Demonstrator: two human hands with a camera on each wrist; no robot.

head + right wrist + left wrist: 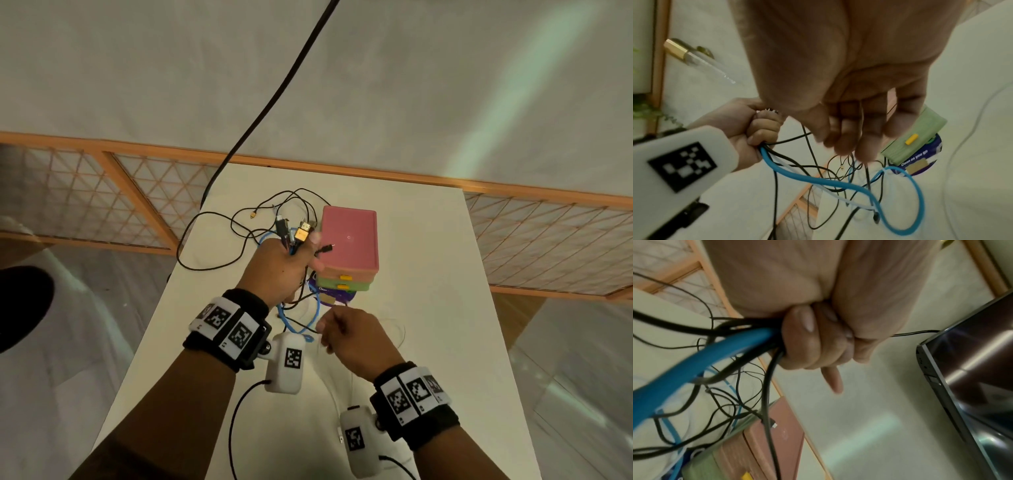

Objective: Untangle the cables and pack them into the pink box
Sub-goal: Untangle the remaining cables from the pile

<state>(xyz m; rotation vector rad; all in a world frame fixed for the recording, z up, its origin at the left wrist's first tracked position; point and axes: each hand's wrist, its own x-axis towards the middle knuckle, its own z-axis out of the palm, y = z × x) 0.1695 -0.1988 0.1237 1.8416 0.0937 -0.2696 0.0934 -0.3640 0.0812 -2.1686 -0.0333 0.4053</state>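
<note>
While the left hand (279,265) fists the limp, light cables (818,178) near their plugs, the right hand (352,337), fingers loosely curled, pinches one thin strand; grip by the plugs.

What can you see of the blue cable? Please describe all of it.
The blue cable is round, smooth and thicker than the thin black cables tangled with it. The left hand grips it in a bundle with them. Below the fist it hangs in loose loops above the white table, near the stacked boxes. A white tie seems to cross one loop.
</note>
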